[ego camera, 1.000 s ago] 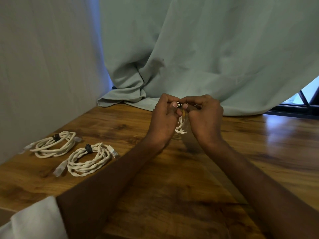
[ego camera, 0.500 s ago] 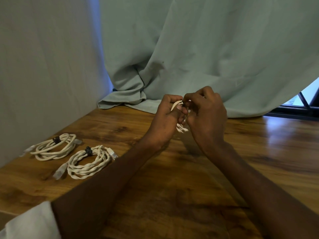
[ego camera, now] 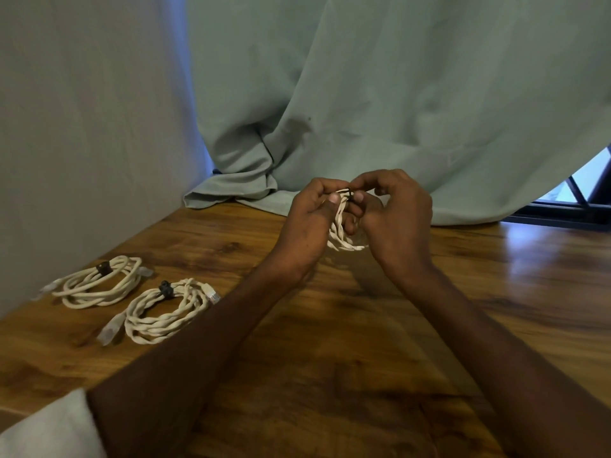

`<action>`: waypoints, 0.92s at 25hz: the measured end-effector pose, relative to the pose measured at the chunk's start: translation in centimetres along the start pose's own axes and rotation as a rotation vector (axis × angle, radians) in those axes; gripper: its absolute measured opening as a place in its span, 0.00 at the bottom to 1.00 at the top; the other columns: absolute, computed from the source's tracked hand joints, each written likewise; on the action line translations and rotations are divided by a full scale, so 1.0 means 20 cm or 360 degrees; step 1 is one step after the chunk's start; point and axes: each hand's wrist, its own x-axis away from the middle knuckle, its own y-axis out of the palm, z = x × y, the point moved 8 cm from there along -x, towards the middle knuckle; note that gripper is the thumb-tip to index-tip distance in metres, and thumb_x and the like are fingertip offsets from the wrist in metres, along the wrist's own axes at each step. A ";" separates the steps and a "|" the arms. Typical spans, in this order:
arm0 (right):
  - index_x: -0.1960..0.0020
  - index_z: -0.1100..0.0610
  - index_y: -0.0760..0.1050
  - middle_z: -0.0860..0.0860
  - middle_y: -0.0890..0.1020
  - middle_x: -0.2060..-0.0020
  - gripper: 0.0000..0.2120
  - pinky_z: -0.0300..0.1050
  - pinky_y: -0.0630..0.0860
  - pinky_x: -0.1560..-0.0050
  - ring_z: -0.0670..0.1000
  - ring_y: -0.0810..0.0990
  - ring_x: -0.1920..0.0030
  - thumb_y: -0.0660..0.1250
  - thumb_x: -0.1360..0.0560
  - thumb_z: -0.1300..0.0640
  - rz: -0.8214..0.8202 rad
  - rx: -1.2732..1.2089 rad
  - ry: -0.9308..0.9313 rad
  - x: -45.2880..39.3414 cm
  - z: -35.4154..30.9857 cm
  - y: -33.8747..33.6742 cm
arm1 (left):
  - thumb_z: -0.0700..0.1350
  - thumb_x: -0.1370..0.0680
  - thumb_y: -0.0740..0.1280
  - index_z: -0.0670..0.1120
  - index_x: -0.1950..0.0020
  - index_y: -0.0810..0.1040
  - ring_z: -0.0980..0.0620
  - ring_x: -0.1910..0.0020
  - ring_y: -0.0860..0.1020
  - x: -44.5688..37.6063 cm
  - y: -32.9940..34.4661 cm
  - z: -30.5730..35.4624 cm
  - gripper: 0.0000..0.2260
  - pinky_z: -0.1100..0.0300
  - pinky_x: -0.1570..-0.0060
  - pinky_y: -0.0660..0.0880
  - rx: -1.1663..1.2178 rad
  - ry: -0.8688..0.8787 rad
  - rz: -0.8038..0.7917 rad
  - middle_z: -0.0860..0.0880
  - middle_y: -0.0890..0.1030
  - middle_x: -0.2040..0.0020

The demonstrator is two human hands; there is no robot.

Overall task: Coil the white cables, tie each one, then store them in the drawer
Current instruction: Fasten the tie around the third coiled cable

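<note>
White and soft-looking, two tied coils lie at the left of the wooden table (ego camera: 330,358): the far coil (ego camera: 99,281) near the wall, the near coil (ego camera: 165,310) just beside it, each cinched by a dark tie. Further right, the left hand (ego camera: 309,219) and right hand (ego camera: 395,219) are together above the table, both pinching the third cable (ego camera: 342,231) at its black tie (ego camera: 348,195). Light and limp, I'd say it wants holding at the tie so the loops don't spring loose. No drawer is visible.
</note>
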 end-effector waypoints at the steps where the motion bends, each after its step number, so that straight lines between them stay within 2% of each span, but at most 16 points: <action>1: 0.50 0.50 0.85 0.46 0.85 0.52 0.09 0.47 0.78 0.47 0.48 0.82 0.47 0.72 0.26 0.63 -0.0089 -0.0082 0.0086 -0.01 0.03 0.02 | 0.36 0.13 0.57 0.38 0.38 0.78 0.44 0.57 0.82 0.00 0.00 0.00 0.11 0.58 0.58 0.82 -0.0032 0.0006 -0.0003 0.43 0.86 0.54; 3: 0.50 0.53 0.85 0.48 0.87 0.55 0.10 0.47 0.81 0.46 0.47 0.85 0.49 0.71 0.25 0.66 -0.0276 -0.0332 0.0302 -0.03 0.07 0.05 | 0.36 0.13 0.57 0.39 0.40 0.79 0.47 0.59 0.83 0.01 0.00 0.01 0.11 0.59 0.58 0.82 -0.0095 0.0016 -0.0020 0.44 0.86 0.56; 6: 0.48 0.57 0.84 0.53 0.87 0.61 0.10 0.48 0.84 0.54 0.48 0.86 0.61 0.71 0.24 0.70 -0.0482 -0.0760 0.0698 -0.04 0.11 0.07 | 0.35 0.13 0.57 0.42 0.43 0.79 0.51 0.61 0.83 0.01 0.00 0.02 0.11 0.61 0.59 0.81 -0.0128 0.0009 -0.0041 0.48 0.86 0.60; 9: 0.42 0.59 0.83 0.55 0.87 0.60 0.13 0.48 0.85 0.58 0.51 0.86 0.63 0.73 0.24 0.69 -0.0597 -0.0937 0.0937 -0.01 0.16 0.10 | 0.37 0.13 0.57 0.42 0.41 0.78 0.51 0.64 0.83 0.01 0.00 0.01 0.10 0.61 0.61 0.81 -0.0133 -0.0033 -0.0052 0.47 0.85 0.62; 12: 0.43 0.60 0.84 0.56 0.88 0.58 0.10 0.46 0.83 0.61 0.52 0.87 0.61 0.72 0.23 0.68 -0.0637 -0.0946 0.0957 0.00 0.19 0.13 | 0.38 0.13 0.59 0.40 0.37 0.73 0.53 0.69 0.83 0.03 -0.01 0.01 0.07 0.62 0.67 0.80 -0.0118 -0.0119 0.0014 0.48 0.85 0.66; 15: 0.46 0.59 0.85 0.57 0.89 0.56 0.09 0.48 0.84 0.56 0.54 0.88 0.57 0.73 0.24 0.68 -0.0605 -0.0932 0.0925 0.00 0.21 0.14 | 0.38 0.14 0.62 0.41 0.40 0.73 0.56 0.67 0.84 0.03 -0.04 0.02 0.04 0.64 0.66 0.78 -0.0221 -0.0115 0.0091 0.48 0.85 0.64; 17: 0.48 0.58 0.86 0.56 0.89 0.56 0.09 0.49 0.84 0.53 0.54 0.88 0.55 0.74 0.25 0.68 -0.0565 -0.0888 0.0870 0.00 0.21 0.14 | 0.38 0.15 0.64 0.45 0.45 0.76 0.60 0.61 0.83 0.02 -0.07 0.03 0.03 0.67 0.63 0.76 -0.0537 0.0030 0.0178 0.50 0.83 0.58; 20: 0.47 0.58 0.86 0.53 0.89 0.56 0.10 0.41 0.82 0.56 0.49 0.88 0.56 0.74 0.25 0.68 -0.0557 -0.0871 0.0743 0.00 0.18 0.16 | 0.37 0.18 0.67 0.50 0.52 0.77 0.59 0.53 0.78 0.01 -0.08 0.08 0.08 0.66 0.57 0.71 -0.1051 0.0317 0.0270 0.54 0.80 0.54; 23: 0.41 0.58 0.85 0.51 0.89 0.55 0.13 0.41 0.82 0.53 0.49 0.88 0.52 0.73 0.24 0.69 -0.0635 -0.0920 0.0635 0.00 0.15 0.19 | 0.36 0.21 0.67 0.50 0.56 0.77 0.60 0.55 0.77 0.01 -0.12 0.11 0.10 0.68 0.59 0.69 -0.1094 0.0330 0.0418 0.54 0.79 0.56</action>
